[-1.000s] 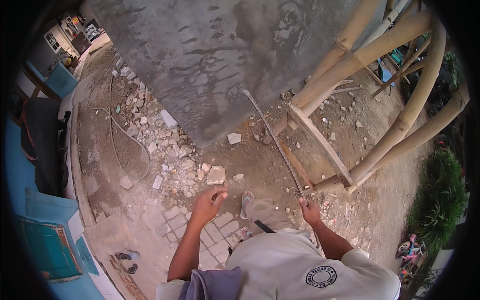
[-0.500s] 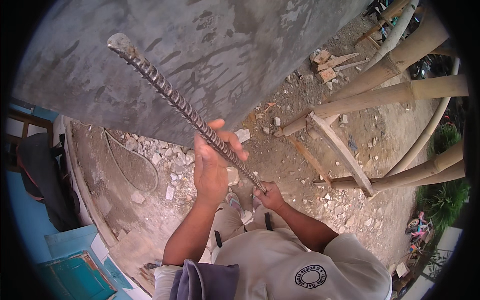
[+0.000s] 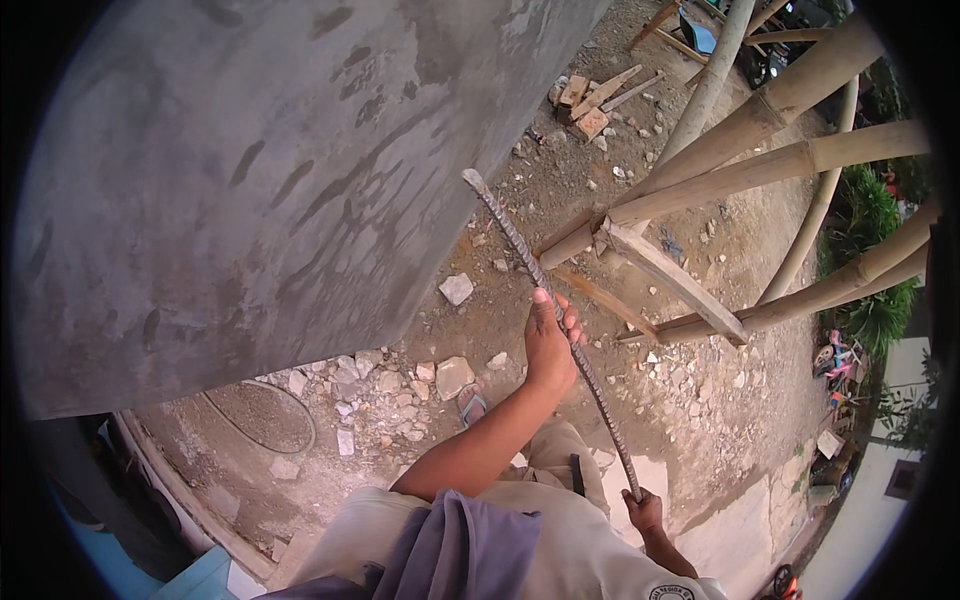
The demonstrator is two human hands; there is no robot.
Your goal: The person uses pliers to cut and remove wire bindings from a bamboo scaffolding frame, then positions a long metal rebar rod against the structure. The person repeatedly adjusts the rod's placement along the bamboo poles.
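A long ribbed steel reinforcing bar (image 3: 606, 412) slants across the middle, its blunt upper end beyond my left hand and its lower end down at the right. My left hand (image 3: 550, 348) is curled round the bar's upper part, thumb along it. Lower down, my right hand (image 3: 645, 512) has its fingers closed around the bottom end. The bar's tip points up toward the grey plastered wall (image 3: 250, 200), apart from it or touching I cannot tell.
Bamboo poles (image 3: 745, 180) with a wooden crosspiece (image 3: 675, 282) stand close on the right. Broken stones (image 3: 390, 385) lie along the wall's foot, with a hose loop (image 3: 262, 440) to their left. Bricks and wood scraps (image 3: 592, 105) sit farther off.
The bar has swung right and away from the wall, its upper end dropping. My left hand has moved right and closed round it; my right hand has shifted right and lower. My view has turned.
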